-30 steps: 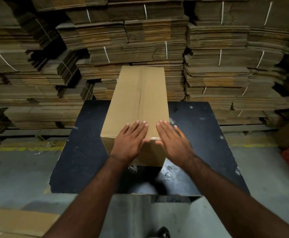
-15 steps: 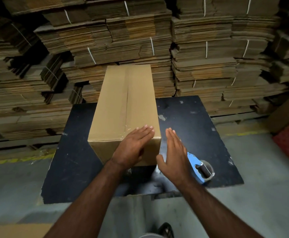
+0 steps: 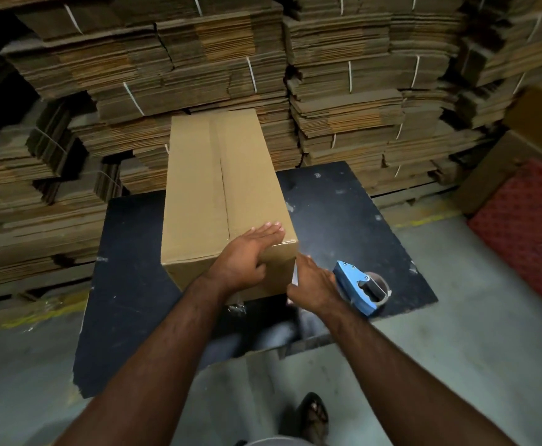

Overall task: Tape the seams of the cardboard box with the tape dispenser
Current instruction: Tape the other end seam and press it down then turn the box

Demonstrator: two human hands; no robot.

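A long brown cardboard box (image 3: 205, 194) lies lengthwise on the black table (image 3: 134, 284), its top centre seam running away from me. My left hand (image 3: 243, 259) rests on the near right corner of the box, with straight fingers flat on top and the thumb down the front face. Just right of that corner, my right hand (image 3: 313, 284) has its fingers against the right side of the box. A blue tape dispenser (image 3: 356, 284) lies on the table right behind my right hand; neither hand holds it.
Strapped stacks of flattened cardboard (image 3: 343, 91) rise like a wall behind the table. A red mat (image 3: 527, 226) and brown cartons (image 3: 540, 114) sit at the right. Grey floor surrounds the table. My sandalled foot (image 3: 314, 416) shows below.
Both hands left the top near edge. The left hand slid right onto the box's corner and the right hand dropped beside the box. The view swung, bringing the dispenser into sight.
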